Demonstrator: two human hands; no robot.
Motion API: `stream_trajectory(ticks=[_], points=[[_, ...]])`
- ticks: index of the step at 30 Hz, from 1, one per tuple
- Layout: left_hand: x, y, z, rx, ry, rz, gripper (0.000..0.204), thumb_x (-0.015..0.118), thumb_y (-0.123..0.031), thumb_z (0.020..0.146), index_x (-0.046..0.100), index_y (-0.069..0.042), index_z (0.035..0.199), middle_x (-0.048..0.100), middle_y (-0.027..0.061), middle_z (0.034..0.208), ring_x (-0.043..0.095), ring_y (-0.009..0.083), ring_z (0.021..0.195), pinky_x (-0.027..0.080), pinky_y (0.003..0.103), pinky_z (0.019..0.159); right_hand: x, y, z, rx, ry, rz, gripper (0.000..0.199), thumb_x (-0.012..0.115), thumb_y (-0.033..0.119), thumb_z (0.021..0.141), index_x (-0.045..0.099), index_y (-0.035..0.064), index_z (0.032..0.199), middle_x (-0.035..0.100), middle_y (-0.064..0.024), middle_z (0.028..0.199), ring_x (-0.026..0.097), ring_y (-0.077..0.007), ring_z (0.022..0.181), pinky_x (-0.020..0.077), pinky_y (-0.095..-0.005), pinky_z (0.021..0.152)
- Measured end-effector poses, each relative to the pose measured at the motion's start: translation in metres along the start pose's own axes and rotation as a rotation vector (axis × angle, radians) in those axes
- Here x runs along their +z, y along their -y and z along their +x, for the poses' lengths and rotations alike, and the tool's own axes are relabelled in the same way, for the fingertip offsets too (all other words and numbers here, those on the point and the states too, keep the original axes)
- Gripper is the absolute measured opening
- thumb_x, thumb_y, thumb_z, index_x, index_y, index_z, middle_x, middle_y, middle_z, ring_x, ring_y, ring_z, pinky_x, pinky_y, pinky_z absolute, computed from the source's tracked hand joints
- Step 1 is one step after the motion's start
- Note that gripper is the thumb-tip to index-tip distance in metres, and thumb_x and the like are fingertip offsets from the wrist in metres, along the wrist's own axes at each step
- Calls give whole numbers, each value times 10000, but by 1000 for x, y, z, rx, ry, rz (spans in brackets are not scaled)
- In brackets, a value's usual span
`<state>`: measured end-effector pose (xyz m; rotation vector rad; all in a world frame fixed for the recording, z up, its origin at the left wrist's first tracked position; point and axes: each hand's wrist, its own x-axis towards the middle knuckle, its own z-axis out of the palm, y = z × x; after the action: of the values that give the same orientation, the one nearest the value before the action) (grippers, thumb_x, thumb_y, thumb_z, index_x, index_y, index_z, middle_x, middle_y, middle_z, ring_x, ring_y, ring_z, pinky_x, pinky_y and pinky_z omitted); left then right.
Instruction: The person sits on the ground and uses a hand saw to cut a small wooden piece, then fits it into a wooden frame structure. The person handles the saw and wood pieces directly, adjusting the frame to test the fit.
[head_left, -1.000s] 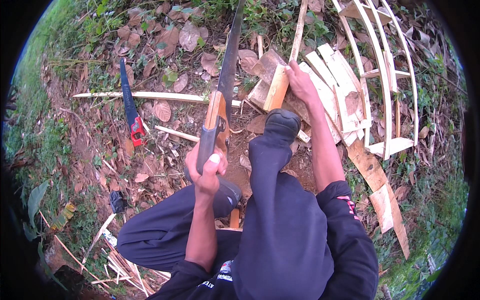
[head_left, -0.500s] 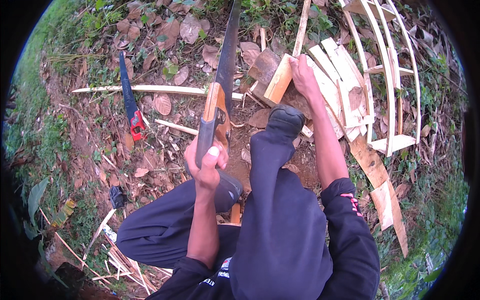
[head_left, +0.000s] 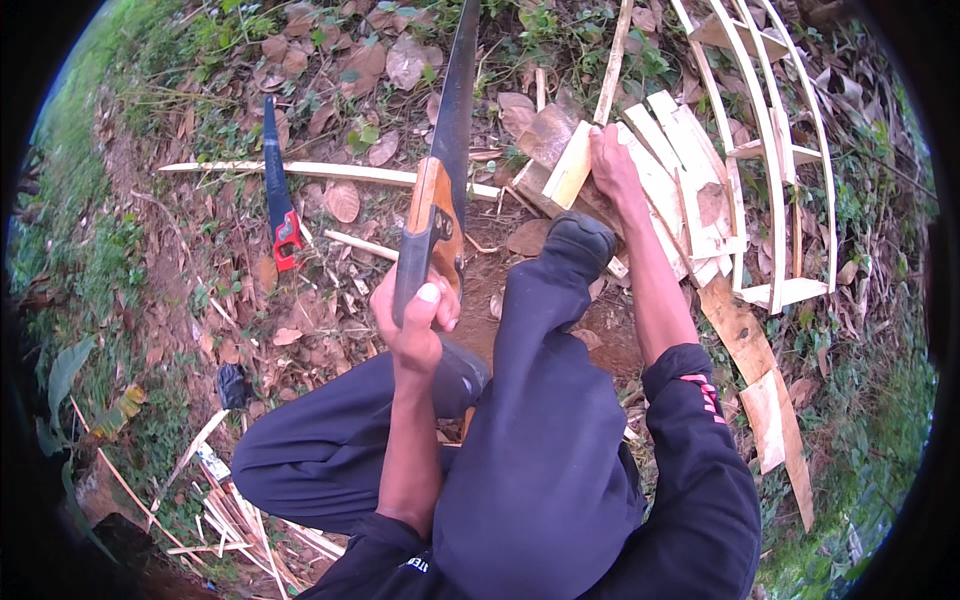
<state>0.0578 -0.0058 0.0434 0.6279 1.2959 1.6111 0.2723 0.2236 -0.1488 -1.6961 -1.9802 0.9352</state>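
Observation:
My left hand (head_left: 417,315) is closed round the handle of a hand saw (head_left: 440,190). The saw has a brown wooden grip with black parts, and its dark blade points away from me. My right hand (head_left: 614,168) is closed against a pale wooden block (head_left: 570,166), which stands tilted on a brown log (head_left: 550,140). Its fingertips are partly hidden. Just beyond that hand a long, narrow wood strip (head_left: 615,62) runs away from me. My dark shoe (head_left: 583,236) rests just on the near side of the block. The saw blade is apart from the block.
A second saw with a red handle (head_left: 287,238) lies on the leaf-strewn ground at left. Pale planks (head_left: 690,175) and a curved wooden frame (head_left: 768,150) are at right. A long pole (head_left: 330,172) lies across the ground. Thin offcuts (head_left: 235,525) are heaped at lower left.
The view has shifted slightly, so things at left appear farther right. The block under my right hand looks turned a little. Both hands keep their holds.

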Motion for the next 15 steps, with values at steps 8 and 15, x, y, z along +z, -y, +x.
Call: stream_trajectory(ticks=[8,15], points=[[-4,-8,-10,17,-6,-52,216,564,-198,825,513,12,824,451,27,544,418,89,438,349,230,414,-15,10,-12,-78,-2,54,365,305,371,1046,409,29,973,550,-334,807,521,-562,828,390,-585,681],[-3,-10,-7,28,-16,-80,196,555,-185,821,511,7,822,449,28,538,423,94,439,346,232,410,-5,-21,-11,-456,-309,-341,340,401,328,1021,407,-11,1000,605,-355,843,573,-555,847,404,-601,731]])
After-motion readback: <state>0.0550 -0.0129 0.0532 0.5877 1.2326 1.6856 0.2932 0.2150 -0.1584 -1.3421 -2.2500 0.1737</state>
